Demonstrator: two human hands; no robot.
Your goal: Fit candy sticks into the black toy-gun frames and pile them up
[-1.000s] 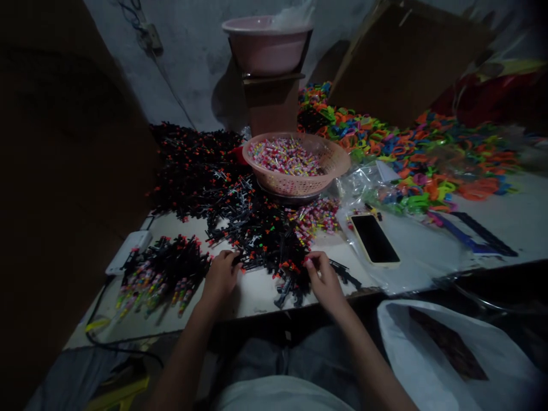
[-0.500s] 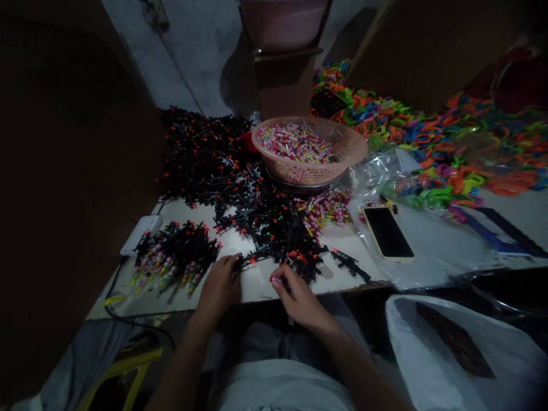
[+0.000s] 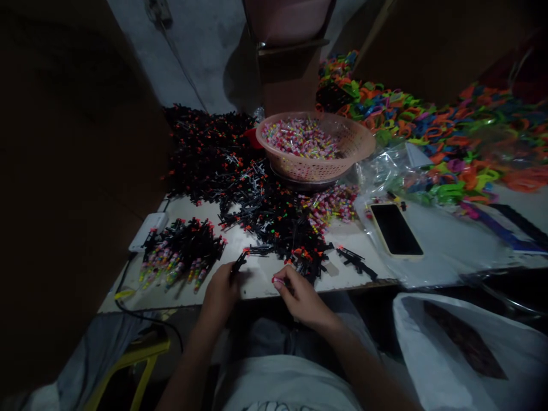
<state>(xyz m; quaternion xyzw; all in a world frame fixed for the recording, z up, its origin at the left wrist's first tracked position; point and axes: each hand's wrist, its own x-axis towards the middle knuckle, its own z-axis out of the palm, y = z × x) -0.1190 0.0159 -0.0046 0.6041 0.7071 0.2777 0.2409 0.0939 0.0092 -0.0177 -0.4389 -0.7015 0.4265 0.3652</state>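
My left hand is closed round a small black toy gun with an orange tip, which points up and away from me. Between the thumb and fingers of my right hand is a small pink-and-red piece, mostly covered by the fingertips. Just beyond both hands lies a pile of loose black toy guns. Left of my left hand rests a bunch of toy guns with colourful bead-like pieces at their near ends. A lone toy gun lies to the right of my right hand.
A pink basket of small colourful pieces stands behind the pile, with more colourful pieces spilled before it. To the right are a phone, clear plastic bags and bright plastic parts. A white bag hangs below the table edge.
My left hand has lifted the toy gun, which now tilts upward, clear of the pile. My right hand keeps its pinch on the small piece. The whole view has shifted slightly.
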